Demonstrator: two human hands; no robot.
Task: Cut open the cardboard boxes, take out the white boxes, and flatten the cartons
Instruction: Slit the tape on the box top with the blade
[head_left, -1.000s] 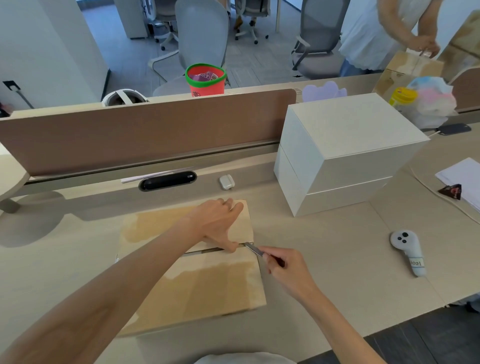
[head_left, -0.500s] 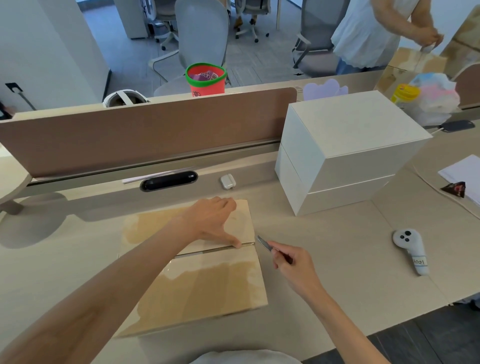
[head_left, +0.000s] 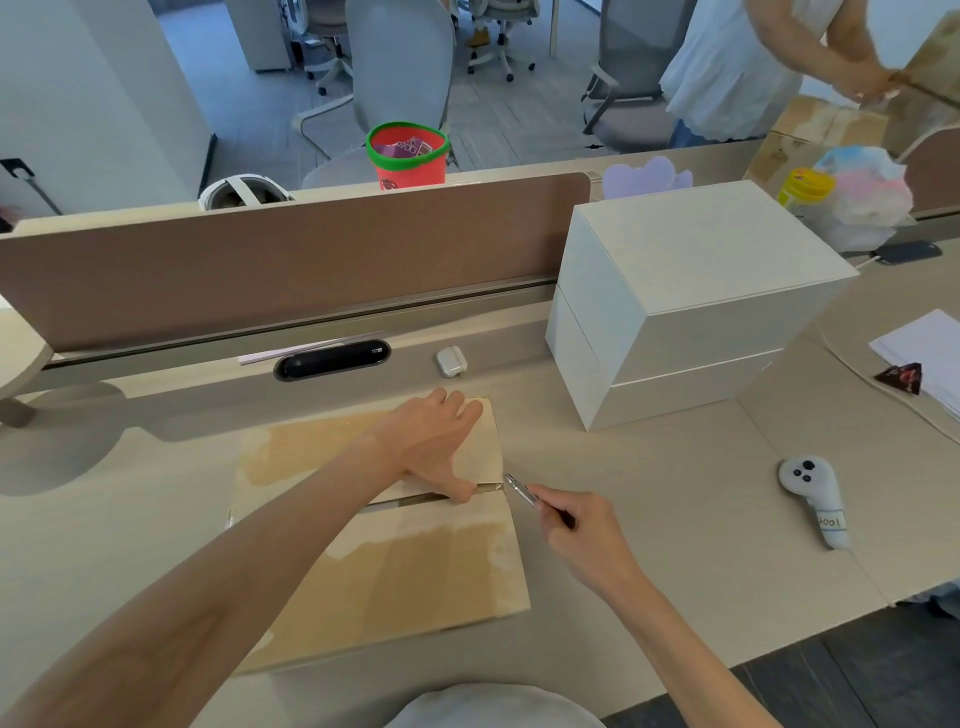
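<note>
A brown cardboard box (head_left: 395, 566) lies on the desk in front of me, its top flaps meeting in a seam that now gapes slightly. My left hand (head_left: 431, 441) rests on the far flap, with the thumb at the seam near the right edge. My right hand (head_left: 587, 535) holds a small metal knife (head_left: 522, 491), its blade just off the box's right edge, level with the seam. Two white boxes (head_left: 691, 296) stand stacked at the back right.
A white controller (head_left: 815, 499) lies on the desk (head_left: 649, 519) to the right. A white earbud case (head_left: 451, 362) and a black cable slot (head_left: 332, 359) sit by the brown divider (head_left: 291, 260). Papers (head_left: 930, 353) lie far right. A person stands behind the desk with cartons.
The knife has left the seam and moved off the box's right edge. The seam between the flaps has opened a little under my left thumb.
</note>
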